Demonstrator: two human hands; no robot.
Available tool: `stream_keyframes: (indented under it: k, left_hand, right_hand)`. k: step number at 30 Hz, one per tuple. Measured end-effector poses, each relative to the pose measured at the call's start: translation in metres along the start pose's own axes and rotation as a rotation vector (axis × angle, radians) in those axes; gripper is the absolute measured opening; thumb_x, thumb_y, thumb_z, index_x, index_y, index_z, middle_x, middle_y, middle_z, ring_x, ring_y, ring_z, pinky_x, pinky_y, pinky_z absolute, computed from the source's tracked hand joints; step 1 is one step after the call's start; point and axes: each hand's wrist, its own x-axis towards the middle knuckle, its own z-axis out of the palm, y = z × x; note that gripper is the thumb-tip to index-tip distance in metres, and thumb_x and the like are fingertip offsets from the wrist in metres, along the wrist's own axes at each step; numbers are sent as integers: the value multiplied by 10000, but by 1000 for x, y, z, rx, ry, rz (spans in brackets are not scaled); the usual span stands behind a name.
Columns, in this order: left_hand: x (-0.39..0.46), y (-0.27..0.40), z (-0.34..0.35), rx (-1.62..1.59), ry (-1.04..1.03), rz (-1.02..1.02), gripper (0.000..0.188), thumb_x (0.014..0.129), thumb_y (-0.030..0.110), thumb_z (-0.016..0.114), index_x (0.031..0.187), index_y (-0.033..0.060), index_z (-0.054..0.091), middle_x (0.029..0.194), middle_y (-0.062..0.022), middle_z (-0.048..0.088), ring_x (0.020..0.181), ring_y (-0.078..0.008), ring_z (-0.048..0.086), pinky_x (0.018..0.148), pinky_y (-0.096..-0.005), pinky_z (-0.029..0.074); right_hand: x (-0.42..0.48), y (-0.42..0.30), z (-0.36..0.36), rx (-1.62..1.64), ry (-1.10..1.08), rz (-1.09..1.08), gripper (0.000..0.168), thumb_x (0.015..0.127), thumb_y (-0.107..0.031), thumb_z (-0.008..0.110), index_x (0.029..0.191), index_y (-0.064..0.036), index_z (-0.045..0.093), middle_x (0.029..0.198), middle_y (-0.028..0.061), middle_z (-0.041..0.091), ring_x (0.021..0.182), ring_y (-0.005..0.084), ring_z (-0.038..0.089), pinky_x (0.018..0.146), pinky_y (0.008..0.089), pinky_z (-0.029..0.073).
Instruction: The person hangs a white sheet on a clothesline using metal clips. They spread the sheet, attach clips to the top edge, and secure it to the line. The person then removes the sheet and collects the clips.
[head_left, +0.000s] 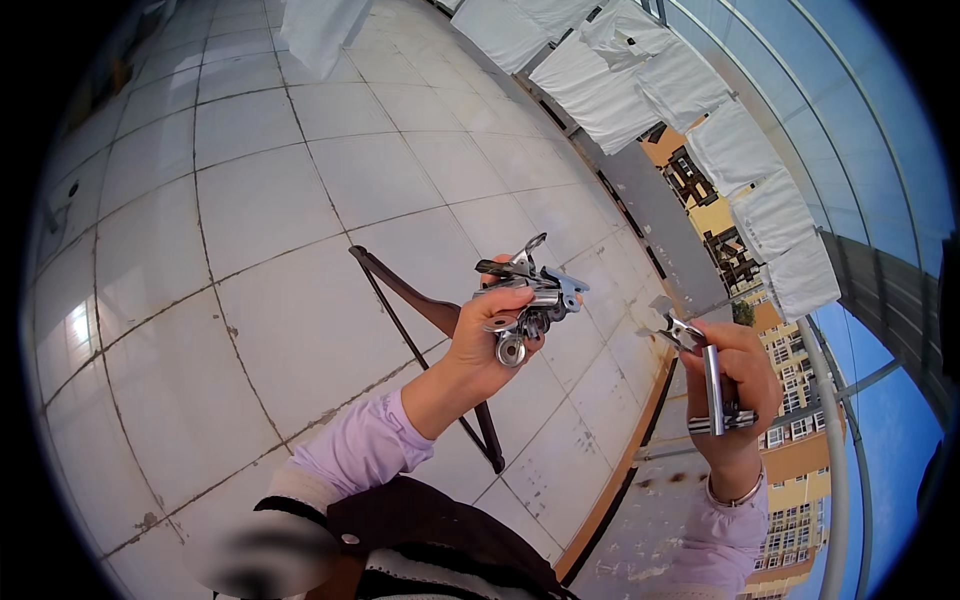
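Several shiny metal spring clips (544, 296) are bunched in my left hand (484, 330), the thumb pressed across them. Their flared ends stick out at different angles. My right hand (739, 367), to the right of the bunch, also grips metal clips. One metal clip (681, 331) points up and left from the fingertips, while another metal clip (712, 390) lies across the fingers. How many clips each hand has cannot be told. Behind my left wrist, a dark brown clothes hanger (416, 296) appears against the tiled floor; my forearm hides part of it.
Pale floor tiles (262, 315) extend ahead and left. White cloths (731, 154) hang in a row at the upper right. A low wall edge with an orange-brown strip (615, 487) runs along the right, beside metal poles (825, 435). Another white cloth (319, 34) hangs at the top.
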Motion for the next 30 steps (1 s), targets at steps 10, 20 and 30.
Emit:
stream_keyframes:
  k: [10, 20, 30]
  left_hand:
    - [-5, -9, 7, 207, 212, 209, 517, 741, 5, 635, 1124, 188, 341, 918, -47, 496, 758, -131, 545, 629, -285, 470]
    - [-7, -19, 5, 332, 159, 355, 535, 739, -1, 629, 1143, 180, 328, 932, -51, 482, 777, -147, 546, 631, -279, 468]
    - [0, -8, -1, 276, 171, 328, 473, 742, 2, 568, 1121, 190, 356, 956, -78, 497, 859, -236, 591, 713, -355, 517]
  right_hand:
    - [2, -28, 62, -165, -39, -522, 153, 731, 29, 638, 690, -22, 499, 934, 219, 618, 775, 285, 636, 598, 293, 541]
    - [13, -35, 49, -134, -175, -411, 111, 761, -46, 648, 772, -27, 540, 1089, 199, 602, 895, 287, 635, 709, 333, 533]
    - [126, 59, -144, -75, 885, 19, 215, 858, -176, 665, 890, 35, 635, 809, 84, 647, 702, 103, 614, 637, 209, 471]
